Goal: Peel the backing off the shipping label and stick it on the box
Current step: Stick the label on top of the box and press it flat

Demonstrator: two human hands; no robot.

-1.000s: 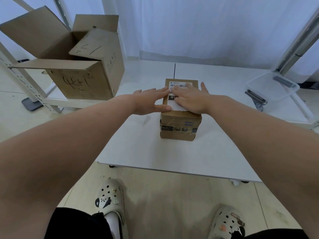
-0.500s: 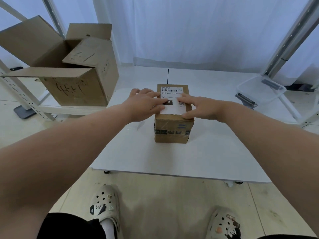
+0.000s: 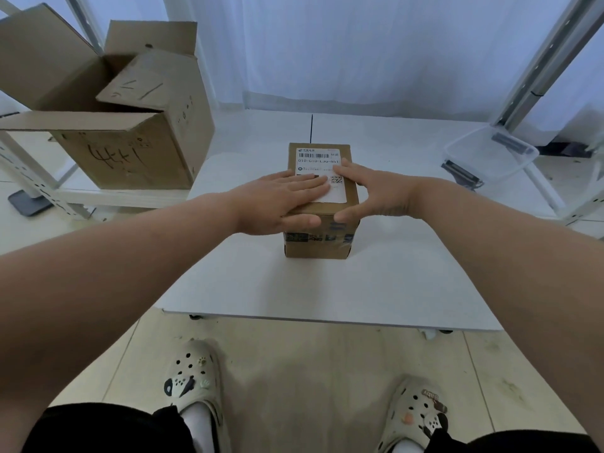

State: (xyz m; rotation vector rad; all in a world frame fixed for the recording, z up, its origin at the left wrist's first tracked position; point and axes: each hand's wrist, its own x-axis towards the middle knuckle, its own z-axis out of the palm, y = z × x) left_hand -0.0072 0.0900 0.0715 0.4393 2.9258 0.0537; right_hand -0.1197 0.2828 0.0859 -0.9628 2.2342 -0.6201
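A small brown cardboard box (image 3: 317,246) stands on the white table (image 3: 327,289), with dark printed tape across its front face. The white shipping label (image 3: 317,156), with barcode and QR code, lies flat on the box's top. My left hand (image 3: 281,201) rests flat on the top; its fingers cover the label's lower left part and its thumb is on the front face. My right hand (image 3: 376,194) clasps the box's right front corner, fingertips on the label's right side and thumb on the front top edge. No backing sheet is visible.
A large open cardboard box (image 3: 130,148) with handwriting sits on a low white rack at the left. A clear plastic container (image 3: 490,155) lies at the table's right rear, beside a slanted metal post (image 3: 539,70). White curtains hang behind. My feet stand at the table's near edge.
My left hand has slid rightward over the label. My right hand has drawn back off the label's middle to the box's right front corner.
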